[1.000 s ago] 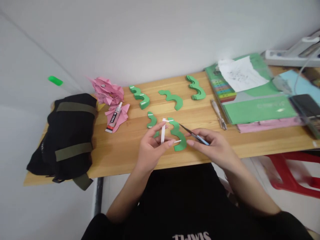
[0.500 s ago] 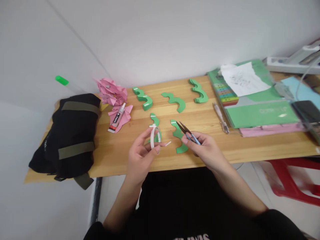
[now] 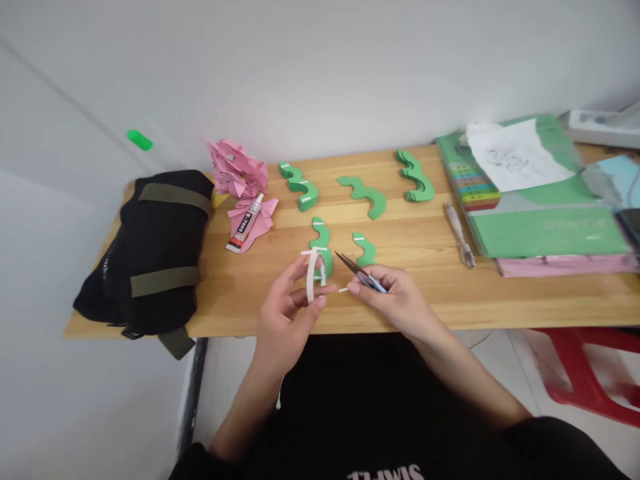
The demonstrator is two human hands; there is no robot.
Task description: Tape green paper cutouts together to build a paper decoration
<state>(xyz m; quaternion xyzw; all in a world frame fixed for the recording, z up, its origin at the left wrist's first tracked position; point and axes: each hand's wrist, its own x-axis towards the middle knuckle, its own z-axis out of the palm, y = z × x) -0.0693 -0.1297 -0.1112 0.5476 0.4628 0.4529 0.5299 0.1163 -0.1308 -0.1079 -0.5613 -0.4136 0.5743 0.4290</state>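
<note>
Fingers (image 3: 319,301) of the left hand (image 3: 287,320) pinched a ring of white tape (image 3: 313,275) at frame centre, and the right hand (image 3: 403,303) was clamped on small scissors (image 3: 356,270). Half a second earlier the blades gaped over a green cutout (image 3: 367,249) — now, nearly closed, they pointed at the ring, so the work seemed to have shifted to the tape. The cutout lay flat, matt and S-curved on the table (image 3: 500,300) — pale, grained wood.

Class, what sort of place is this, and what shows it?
Probably a craft desk: green paper cut-outs, a glue tube and coloured paper stacks lie on the table; the right hand holds scissors.
</note>
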